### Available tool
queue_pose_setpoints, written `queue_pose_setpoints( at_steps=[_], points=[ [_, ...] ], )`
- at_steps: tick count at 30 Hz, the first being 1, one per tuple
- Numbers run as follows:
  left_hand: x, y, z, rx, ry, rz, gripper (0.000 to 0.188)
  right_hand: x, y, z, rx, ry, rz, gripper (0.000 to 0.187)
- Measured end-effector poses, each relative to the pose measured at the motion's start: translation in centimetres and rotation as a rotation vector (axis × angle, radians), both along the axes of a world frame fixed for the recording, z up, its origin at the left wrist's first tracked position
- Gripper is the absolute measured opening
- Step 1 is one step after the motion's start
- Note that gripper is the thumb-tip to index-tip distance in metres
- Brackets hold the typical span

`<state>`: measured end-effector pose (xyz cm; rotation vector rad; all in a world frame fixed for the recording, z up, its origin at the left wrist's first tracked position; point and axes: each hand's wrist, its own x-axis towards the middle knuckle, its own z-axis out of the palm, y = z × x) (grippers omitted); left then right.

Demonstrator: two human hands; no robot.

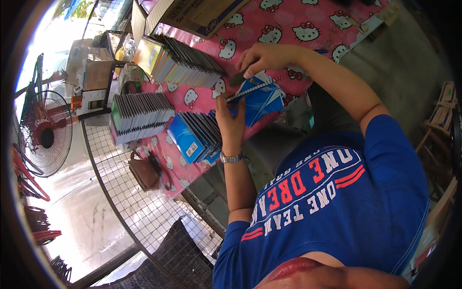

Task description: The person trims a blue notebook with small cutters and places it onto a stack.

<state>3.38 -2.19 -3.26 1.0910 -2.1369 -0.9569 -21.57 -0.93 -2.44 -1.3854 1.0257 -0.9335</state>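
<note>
- The person's left hand [230,118] was closed at the bound edge of a blue notebook [272,102], with thumb and fingers pinching near the left end of its toothed spine strip [257,88].
- The right hand [267,57] hung just above that strip, its fingers bent and its thumb pointing down toward a small dark object [236,79] – whether the fingertips gripped it or only met it, I could not tell.
- The blue notebook lay near the table's front edge, in front of the person, to the right of the left hand.
- A stack of blue spiral notebooks [195,137] stood just left of the left wrist, which wore a metal watch [232,158].
- 2 more stacks stood farther off: a dark-coiled stack [142,113] at the left, and a longer stack with pale pages [180,62] beyond it.
- All 3 stacks rested on a pink cloth [204,53] printed with white cat faces.
- A cardboard box [204,17] sat at the far side of the table, and a blue pen [321,51] lay beyond the right forearm.
- A brown bag [144,172] was by the table's left edge – well apart from both hands – and a fan [46,137] stood farther left.
</note>
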Motion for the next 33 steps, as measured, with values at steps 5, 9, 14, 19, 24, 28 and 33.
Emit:
queue_pose_setpoints(
  at_steps=[5, 9, 14, 19, 24, 28, 33],
  points=[
    [0.4, -0.3, -0.2, 0.031, -0.018, 0.049, 0.028, -0.4, -0.3, -0.9, -0.188, 0.127, 0.013, 0.028],
    [0.0, -0.6, -0.6, -0.013, -0.002, 0.035, 0.022, -5.8, -0.9, -8.0, -0.494, 0.912, -0.502, 0.034],
    [0.8, 0.0, -1.5, 0.185, 0.290, 0.125, 0.017, -6.7, 5.4, -11.9, -0.546, 0.950, -0.709, 0.061],
    [1.0, 0.8, -2.9, 0.215, 0.384, 0.236, 0.025, -3.1, 13.2, -12.5, -0.271, 1.230, -0.700, 0.058],
    [-0.3, 1.2, -2.8, -0.141, 0.314, 0.211, 0.024, -0.1, 13.1, -8.9, -0.386, 0.742, -0.909, 0.055],
    [0.5, 1.0, -3.3, 0.123, 0.366, 0.220, 0.023, 4.0, 12.2, -3.5, -0.540, 0.499, -0.641, 0.056],
    [-0.5, 1.9, -2.9, -0.025, 0.423, 0.225, 0.016, 7.3, 10.9, -1.9, -0.640, 0.555, -0.495, 0.057]
  ],
)
